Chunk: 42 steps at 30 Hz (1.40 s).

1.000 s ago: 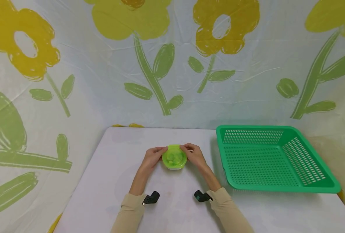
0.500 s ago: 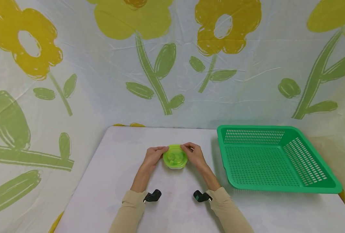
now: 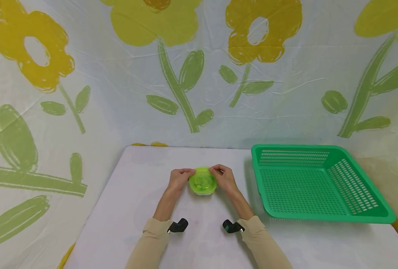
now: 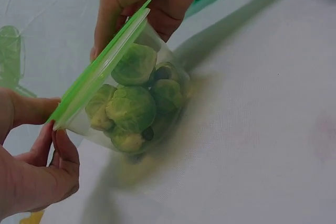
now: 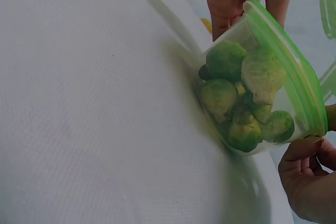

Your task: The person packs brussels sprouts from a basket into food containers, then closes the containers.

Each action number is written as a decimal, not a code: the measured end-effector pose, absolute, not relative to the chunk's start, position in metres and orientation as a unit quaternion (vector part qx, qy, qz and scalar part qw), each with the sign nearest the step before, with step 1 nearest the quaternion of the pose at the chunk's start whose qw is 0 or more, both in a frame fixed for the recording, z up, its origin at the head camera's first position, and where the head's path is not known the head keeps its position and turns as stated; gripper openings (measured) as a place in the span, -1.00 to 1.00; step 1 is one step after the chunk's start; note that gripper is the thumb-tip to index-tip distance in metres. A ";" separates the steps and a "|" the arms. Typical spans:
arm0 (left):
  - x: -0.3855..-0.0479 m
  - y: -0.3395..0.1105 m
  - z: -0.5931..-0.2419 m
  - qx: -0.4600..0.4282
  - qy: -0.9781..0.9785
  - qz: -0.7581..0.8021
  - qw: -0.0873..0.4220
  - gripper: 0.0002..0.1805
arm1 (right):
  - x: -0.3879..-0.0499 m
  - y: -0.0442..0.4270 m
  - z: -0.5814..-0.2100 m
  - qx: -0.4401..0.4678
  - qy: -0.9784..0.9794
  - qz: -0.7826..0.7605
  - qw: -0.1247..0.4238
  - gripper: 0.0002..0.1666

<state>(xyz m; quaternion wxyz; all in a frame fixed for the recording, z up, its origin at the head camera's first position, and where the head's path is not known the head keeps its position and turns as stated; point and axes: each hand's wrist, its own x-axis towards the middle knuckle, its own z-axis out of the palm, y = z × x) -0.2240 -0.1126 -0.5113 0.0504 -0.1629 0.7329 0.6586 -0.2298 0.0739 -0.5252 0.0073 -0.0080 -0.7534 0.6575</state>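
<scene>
A clear container [image 3: 203,186] with a bright green lid [image 3: 203,175] is in the middle of the head view, between both hands. Through its clear wall, several Brussels sprouts [image 4: 130,108] show in the wrist views. At the left, my left hand [image 3: 179,178] pinches the lid's rim, thumb above and fingers below. My right hand [image 3: 225,176] holds the rim on the opposite side; its thumb and fingertips [image 5: 304,148] meet the green edge. The lid sits on the container all around the part that shows. Whether the base touches the table is hard to tell.
To the right stands a large green plastic basket [image 3: 320,218] with slotted walls, nothing in it. The white table [image 3: 145,164] ends at a flower-printed cloth backdrop [image 3: 125,93] behind and at the left.
</scene>
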 end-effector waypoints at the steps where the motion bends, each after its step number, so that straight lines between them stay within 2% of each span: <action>1: -0.224 -0.113 -0.512 -0.160 0.732 0.660 0.049 -0.69 | -0.230 0.074 -0.526 -0.007 -0.752 0.658 0.010 -0.80; 10: -0.219 -0.126 -0.522 -0.119 0.709 0.691 0.074 -0.56 | -0.229 0.073 -0.528 0.008 -0.754 0.656 0.024 -0.80; 16: -0.220 -0.131 -0.522 -0.118 0.688 0.711 0.087 -0.65 | -0.228 0.072 -0.528 0.015 -0.756 0.654 0.027 -0.81; 25: -0.219 -0.125 -0.518 -0.129 0.701 0.698 0.070 -0.76 | -0.228 0.074 -0.530 0.014 -0.750 0.660 0.025 -0.79; 31: -0.216 -0.123 -0.514 -0.114 0.716 0.687 0.059 -0.74 | -0.228 0.077 -0.525 0.019 -0.751 0.660 0.021 -0.75; 37: -0.208 -0.125 -0.515 -0.103 0.722 0.683 0.049 -0.64 | -0.221 0.082 -0.524 0.017 -0.775 0.632 0.004 -0.71; 42: -0.198 -0.128 -0.518 -0.095 0.719 0.685 0.068 -0.55 | -0.205 0.092 -0.521 0.021 -0.781 0.623 -0.045 -0.62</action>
